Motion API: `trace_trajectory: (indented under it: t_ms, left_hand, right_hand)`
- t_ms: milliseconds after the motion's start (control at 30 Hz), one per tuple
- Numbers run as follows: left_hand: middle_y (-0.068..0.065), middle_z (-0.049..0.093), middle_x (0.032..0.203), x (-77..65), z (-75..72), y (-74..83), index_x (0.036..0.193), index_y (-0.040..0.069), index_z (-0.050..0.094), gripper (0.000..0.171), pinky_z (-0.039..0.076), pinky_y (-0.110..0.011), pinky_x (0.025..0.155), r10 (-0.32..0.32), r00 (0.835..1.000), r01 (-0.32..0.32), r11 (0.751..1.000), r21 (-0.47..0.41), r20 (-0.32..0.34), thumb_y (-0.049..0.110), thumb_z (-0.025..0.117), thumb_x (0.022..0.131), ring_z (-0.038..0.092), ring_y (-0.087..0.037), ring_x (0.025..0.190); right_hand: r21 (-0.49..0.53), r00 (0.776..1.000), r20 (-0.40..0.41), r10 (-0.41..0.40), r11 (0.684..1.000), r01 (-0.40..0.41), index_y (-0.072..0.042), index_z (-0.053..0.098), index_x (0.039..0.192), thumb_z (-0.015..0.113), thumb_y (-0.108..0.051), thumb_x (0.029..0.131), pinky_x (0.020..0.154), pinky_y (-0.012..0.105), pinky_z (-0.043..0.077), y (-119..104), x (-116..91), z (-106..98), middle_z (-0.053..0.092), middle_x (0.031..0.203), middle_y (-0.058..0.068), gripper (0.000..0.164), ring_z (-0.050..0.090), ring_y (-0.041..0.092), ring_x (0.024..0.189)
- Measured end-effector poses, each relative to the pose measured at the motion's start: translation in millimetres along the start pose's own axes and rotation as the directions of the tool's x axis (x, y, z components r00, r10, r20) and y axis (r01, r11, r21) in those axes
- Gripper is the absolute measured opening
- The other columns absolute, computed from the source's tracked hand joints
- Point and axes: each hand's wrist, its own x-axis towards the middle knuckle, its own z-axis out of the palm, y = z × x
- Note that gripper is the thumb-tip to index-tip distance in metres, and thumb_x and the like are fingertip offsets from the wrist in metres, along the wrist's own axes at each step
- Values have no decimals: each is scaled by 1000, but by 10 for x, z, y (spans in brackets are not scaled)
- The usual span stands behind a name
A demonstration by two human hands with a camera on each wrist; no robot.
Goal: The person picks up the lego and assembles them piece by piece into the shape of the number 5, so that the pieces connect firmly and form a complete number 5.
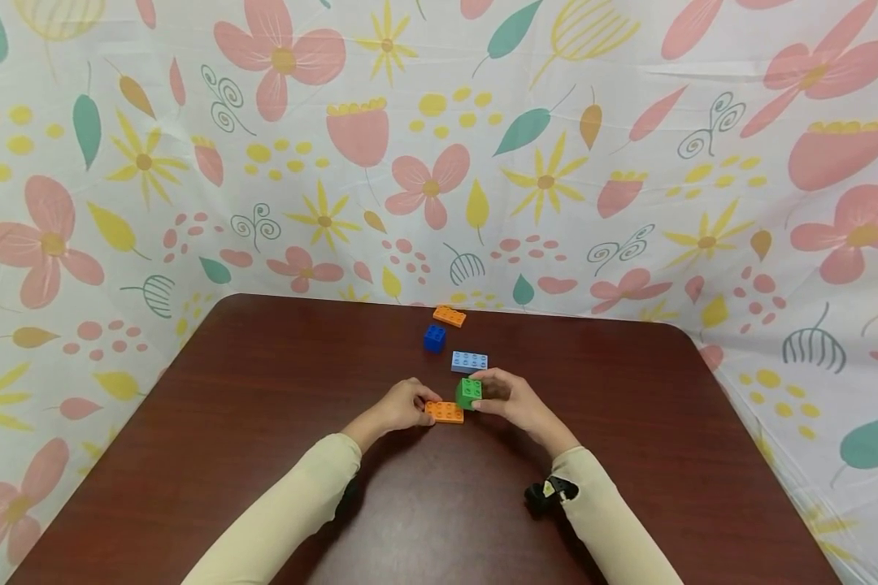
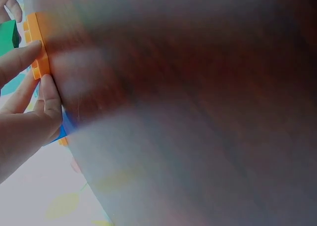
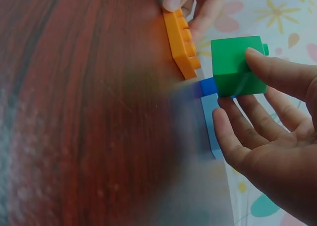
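My left hand (image 1: pixel 404 405) pinches the left end of a flat orange building brick (image 1: pixel 445 413), which lies studs up on the table. In the left wrist view, thumb and fingers grip the end of that orange brick (image 2: pixel 38 47). My right hand (image 1: pixel 510 400) holds a green building brick (image 1: pixel 469 393) between thumb and fingers, just above and beside the orange brick's right end. The right wrist view shows the green brick (image 3: pixel 238 66) apart from the orange brick (image 3: pixel 179 42), with its studs facing away from the table.
Behind the hands lie a light blue brick (image 1: pixel 470 361), a dark blue brick (image 1: pixel 435 338) and a second flat orange brick (image 1: pixel 449 316) near the far edge. The dark brown table (image 1: pixel 293 366) meets a flower-patterned cloth (image 1: pixel 380 203) at the back.
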Motion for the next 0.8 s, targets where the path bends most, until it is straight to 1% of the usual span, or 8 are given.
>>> trace_trajectory:
  t_ms: [100,200,267,433,500,667,800]
  left_hand:
    - [-9,55,93,1,-7,-1,108,2,72,32,49,-25,70,-5,1000,5,1000,-4,4,-2,78,76,56,-20,83]
    - [-8,55,92,-2,-11,3,108,2,72,33,49,-25,71,-5,1000,5,1000,-11,6,-2,78,76,56,-20,83]
    - [-9,55,92,-3,-14,6,108,1,72,33,50,-25,71,2,1000,-2,1000,-14,6,-2,78,76,56,-21,84]
    - [-9,55,92,-2,-11,12,109,1,71,34,50,-25,70,-8,1000,8,1000,-19,5,-2,78,76,56,-20,83]
    - [-9,55,92,-3,-9,12,109,1,72,34,49,-24,69,-16,1000,16,1000,-21,5,-2,78,76,55,-19,83]
    - [-9,56,94,-6,-11,11,110,1,71,34,50,-25,71,-23,1000,23,1000,-18,5,-2,78,76,56,-19,84]
    - [-9,57,95,-4,-5,2,110,2,71,34,51,-27,72,-29,1000,30,999,-13,5,-1,78,77,57,-20,86]
  right_hand:
    - [-7,1000,18,1,1000,-1,-2,56,128,67,-4,89,89,40,51,-58,-14,22,61,118,19,40,57,35,109]
    - [-12,999,38,-13,1000,14,-1,56,128,67,-4,89,87,40,51,-45,-1,47,61,117,20,40,57,35,108]
    - [-11,999,45,-16,1000,17,-2,56,128,68,-4,89,87,40,51,22,35,56,61,117,21,41,57,36,108]
    - [-7,999,49,-22,1000,23,-5,57,128,70,-7,88,87,41,51,229,128,79,61,119,19,42,57,33,110]
    - [-12,998,49,-26,1000,26,-7,58,127,71,-9,87,87,40,51,259,140,90,61,119,17,42,57,31,110]
    - [-31,999,42,-30,999,32,-10,60,124,73,-11,86,87,39,51,250,136,113,63,116,14,40,59,28,106]
    - [-43,998,41,-36,998,38,-11,61,123,73,-11,86,86,39,52,224,126,128,63,115,12,39,59,28,106]
